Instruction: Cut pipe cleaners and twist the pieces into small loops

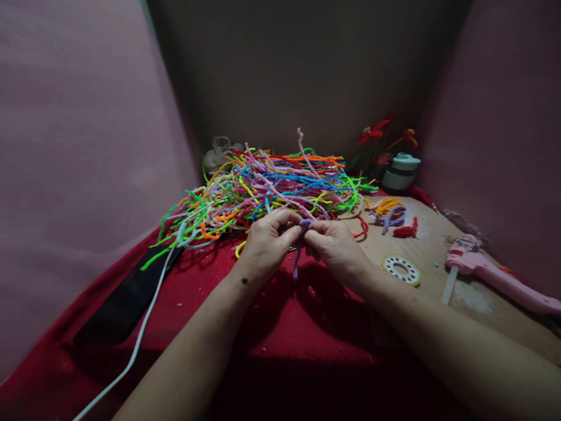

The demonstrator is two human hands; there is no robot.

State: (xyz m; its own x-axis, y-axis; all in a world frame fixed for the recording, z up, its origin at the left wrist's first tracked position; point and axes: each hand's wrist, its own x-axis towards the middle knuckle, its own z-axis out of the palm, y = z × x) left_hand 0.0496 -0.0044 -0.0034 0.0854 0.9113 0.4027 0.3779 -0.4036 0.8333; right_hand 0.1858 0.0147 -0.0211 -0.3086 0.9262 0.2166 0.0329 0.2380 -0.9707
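Note:
Between my two hands is a purple pipe cleaner (305,223), bent at the top, with one thin end hanging down below the fingers. My left hand (272,237) pinches it from the left between thumb and forefinger. From the right, my right hand (333,242) grips the same piece, its fingertips almost touching the left thumb. Part of the pipe cleaner is hidden behind the fingers. Just beyond my hands lies a large heap of pipe cleaners (284,181) in many colours.
A pink glue gun (495,275), a tape roll (401,269), a red twisted piece (406,228) and yellow coils (385,207) lie on a brown board (432,234). At left are a black phone-like slab (123,301) and a white cable (142,330). A lidded jar (400,172) stands behind.

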